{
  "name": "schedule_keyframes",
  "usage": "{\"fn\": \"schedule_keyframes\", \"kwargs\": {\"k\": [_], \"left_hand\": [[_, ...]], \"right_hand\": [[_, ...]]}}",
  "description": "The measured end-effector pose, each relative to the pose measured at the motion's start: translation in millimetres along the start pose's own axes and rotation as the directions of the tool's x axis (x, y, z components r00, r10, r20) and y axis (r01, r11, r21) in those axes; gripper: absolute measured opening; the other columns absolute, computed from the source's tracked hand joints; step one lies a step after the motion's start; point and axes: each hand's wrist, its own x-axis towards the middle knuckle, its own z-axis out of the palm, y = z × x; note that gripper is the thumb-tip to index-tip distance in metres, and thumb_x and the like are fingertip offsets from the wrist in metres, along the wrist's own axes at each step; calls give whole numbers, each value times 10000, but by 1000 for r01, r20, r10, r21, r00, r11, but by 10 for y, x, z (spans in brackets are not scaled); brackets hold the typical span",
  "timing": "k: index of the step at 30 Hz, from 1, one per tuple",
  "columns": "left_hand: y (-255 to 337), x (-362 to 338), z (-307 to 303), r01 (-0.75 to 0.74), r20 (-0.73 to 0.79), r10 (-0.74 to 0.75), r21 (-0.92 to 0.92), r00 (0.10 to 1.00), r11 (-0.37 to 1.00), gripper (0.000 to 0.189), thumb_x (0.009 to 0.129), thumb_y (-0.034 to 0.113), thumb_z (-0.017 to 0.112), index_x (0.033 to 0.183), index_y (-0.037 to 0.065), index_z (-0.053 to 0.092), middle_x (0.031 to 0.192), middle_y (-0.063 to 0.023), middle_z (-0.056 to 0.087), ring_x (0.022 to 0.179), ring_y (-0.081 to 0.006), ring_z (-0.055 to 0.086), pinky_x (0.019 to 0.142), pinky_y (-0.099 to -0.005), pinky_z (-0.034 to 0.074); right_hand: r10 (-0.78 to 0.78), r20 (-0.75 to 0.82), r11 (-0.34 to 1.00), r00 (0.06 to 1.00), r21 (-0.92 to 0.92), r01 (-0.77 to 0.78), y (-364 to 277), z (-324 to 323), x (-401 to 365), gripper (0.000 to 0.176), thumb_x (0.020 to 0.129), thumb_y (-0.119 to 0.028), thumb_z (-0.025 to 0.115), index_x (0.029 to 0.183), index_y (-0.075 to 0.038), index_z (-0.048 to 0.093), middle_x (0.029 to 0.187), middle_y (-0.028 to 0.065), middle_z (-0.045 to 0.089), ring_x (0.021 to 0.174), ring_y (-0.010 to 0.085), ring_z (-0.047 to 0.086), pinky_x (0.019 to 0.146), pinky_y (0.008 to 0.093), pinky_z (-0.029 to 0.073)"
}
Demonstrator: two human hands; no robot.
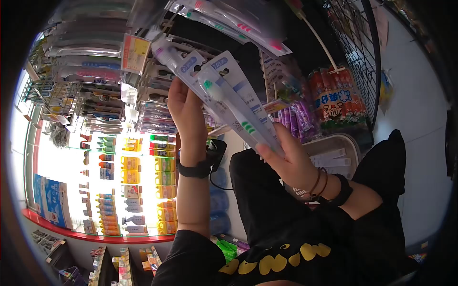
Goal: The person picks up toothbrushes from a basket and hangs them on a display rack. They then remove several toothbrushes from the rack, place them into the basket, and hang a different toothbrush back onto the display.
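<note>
My right hand (291, 157) is closed round the lower end of a packaged toothbrush (238, 107) with a green-and-white head and green grip marks. At least one more toothbrush pack (191, 69) lies fanned out behind it, its blue-and-white card showing. My left hand (186, 107) is raised beside the rack, fingers pinched at the edge of the rear pack and partly hidden by it. A brush with a purple-tinted head (164, 53) shows just above those fingers, near the hanging stock.
Hanging toothbrush packs (90, 74) fill the rack at left, with a price tag (136, 53) in front. More packs (238, 24) hang overhead. A clear bin (353, 148) holds white packs near my knee. A black wire rack (355, 52) and red bags (336, 100) stand right.
</note>
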Motion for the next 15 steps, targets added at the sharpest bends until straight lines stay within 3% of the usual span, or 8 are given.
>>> {"fn": "schedule_keyframes", "kwargs": {"k": [3, 5, 6, 8, 11, 13, 15], "left_hand": [[25, 48, -14, 87, -5, -87, -20, 996, 996, 275, 868, 96, 580, 1110, -28, 536, 986, -70, 631, 849, -98, 604, 730, -216, 474], [49, 68, 23, 90, -11, -89, 13, 996, 996, 254, 881, 124, 569, 1086, -26, 555, 961, -69, 637, 822, -102, 607, 713, -213, 473], [27, 93, 41, 88, -11, -88, 10, 996, 996, 254, 881, 124, 569, 1086, -26, 555, 961, -69, 637, 822, -102, 607, 713, -213, 473], [-59, 180, 79, 66, 56, -63, -51, 996, 997, 261, 878, 135, 583, 1085, -23, 560, 928, -71, 643, 795, -112, 612, 703, -219, 479], [-255, 386, 73, -20, 135, 21, -6, 991, 1000, 263, 875, 155, 597, 1070, -18, 565, 881, -70, 644, 754, -124, 617, 675, -241, 493], [-339, 557, 111, 2, 183, 0, -11, 983, 1000, 237, 866, 166, 613, 1017, -15, 587, 854, -79, 645, 718, -128, 621, 640, -267, 505], [-297, 652, 263, 186, 99, -175, -117, 980, 975, 233, 860, 187, 625, 943, -29, 603, 807, -89, 639, 675, -145, 617, 612, -280, 500]], "right_hand": [[-34, -11, 999, 999, 26, 34, 25, -2, 8, 346, 915, -190, 538, 1157, 40, 446, 1043, 199, 607, 989, 306, 610, 836, 361, 457], [-23, -4, 999, 1000, 39, 23, 31, -2, 17, 329, 925, -164, 530, 1188, 10, 434, 943, 37, 545, 780, 74, 523, 687, 242, 454], [-24, -4, 999, 1000, 36, 24, 21, -13, 18, 329, 925, -164, 530, 1188, 10, 434, 943, 37, 545, 780, 74, 523, 687, 242, 454], [5, 20, 1000, 1000, 21, -6, -18, -43, 26, 371, 923, -198, 526, 1196, 35, 432, 1065, 197, 602, 1008, 290, 605, 847, 355, 456], [54, 29, 998, 998, 30, -55, -51, -45, 20, 368, 924, -203, 526, 1194, 31, 434, 1082, 188, 595, 1019, 271, 598, 851, 349, 454], [73, 29, 996, 997, 53, -75, -67, -38, 21, 360, 926, -207, 526, 1184, 28, 439, 1081, 174, 592, 1010, 248, 594, 848, 341, 453], [75, 30, 995, 997, 63, -77, -69, -31, 19, 354, 926, -210, 526, 1176, 26, 444, 1075, 162, 591, 998, 232, 592, 844, 335, 453]]}}
